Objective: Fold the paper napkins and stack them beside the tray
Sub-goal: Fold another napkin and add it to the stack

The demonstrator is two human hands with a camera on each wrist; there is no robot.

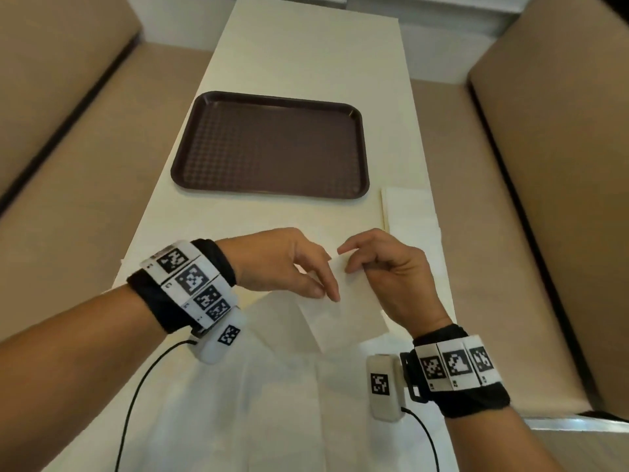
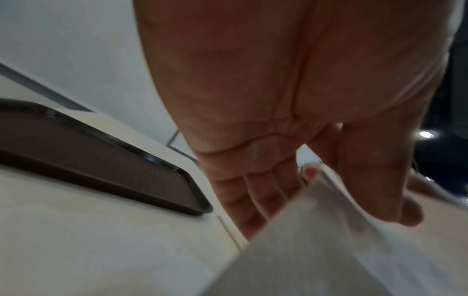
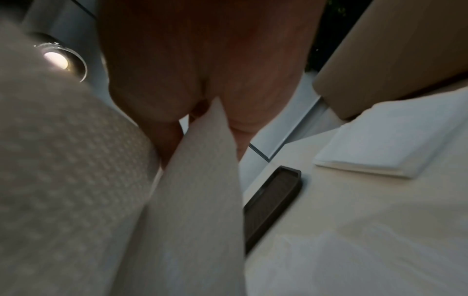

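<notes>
Napkin [image 1: 335, 318] hanging lifted over near table [image 1: 306, 63] edge, between both hands. Head view: left hand [image 1: 282, 264] pinching its left side, right hand [image 1: 384, 267] pinching top corner; tray [image 1: 269, 146] lying beyond; folded stack [image 1: 410, 209] sitting right of tray; loose sheets [image 1: 272, 403] lying below wrists. Left wrist view: fingers [image 2: 255, 200] curling behind napkin [image 2: 316, 240], thumb in front; tray [image 2: 101, 160] left. Right wrist view: right hand [image 3: 202, 70] gripping napkin [image 3: 200, 180]; stack [image 3: 385, 140] lying right, tray [image 3: 273, 200] edge beside.

Head view looks steeply down the worktop [image 1: 306, 63] — both wrist views sit close under the palms, sharing the tray [image 2: 101, 160].
</notes>
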